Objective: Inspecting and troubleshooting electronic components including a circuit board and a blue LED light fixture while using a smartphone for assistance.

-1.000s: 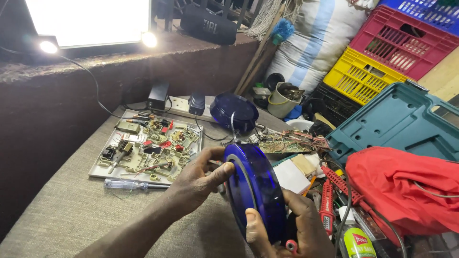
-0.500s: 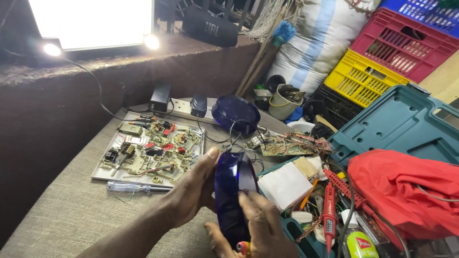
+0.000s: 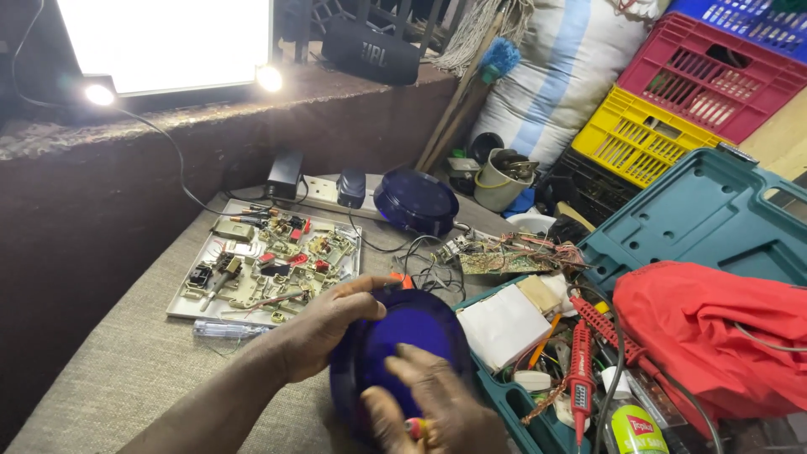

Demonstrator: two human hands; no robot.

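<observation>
- The round blue cover (image 3: 403, 353) sits low in front of me, tilted up on its edge just above the desk (image 3: 109, 378); both my hands are on it.
- My left hand (image 3: 324, 324) is clasped around the cover's left rim, thumb over the top edge; my right hand (image 3: 429, 403) lies spread across its face with the fingers pressing flat, and something small and red-tipped (image 3: 414, 427) is tucked under that hand; I cannot tell what it is.
- To handle this well, I judge the grip should stay on the rim, not the thin face; plastic like this may flex or crack if squeezed in the middle, so even pressure from both sides seems wise; turning it slowly would keep it from slipping.
- Just left of the cover lies a white tray (image 3: 189, 307) full of small electronic parts; a clear-handled screwdriver (image 3: 223, 328) lies below it on the desk.
- Behind, a second blue dome-shaped piece (image 3: 416, 200) rests beside a white power strip (image 3: 324, 192).
- To the right stand a green circuit board (image 3: 496, 256) with loose wires, a teal tool case (image 3: 714, 223), a red cloth (image 3: 714, 328) and a red tester pen (image 3: 580, 357); I should keep the cover clear of these wires.
</observation>
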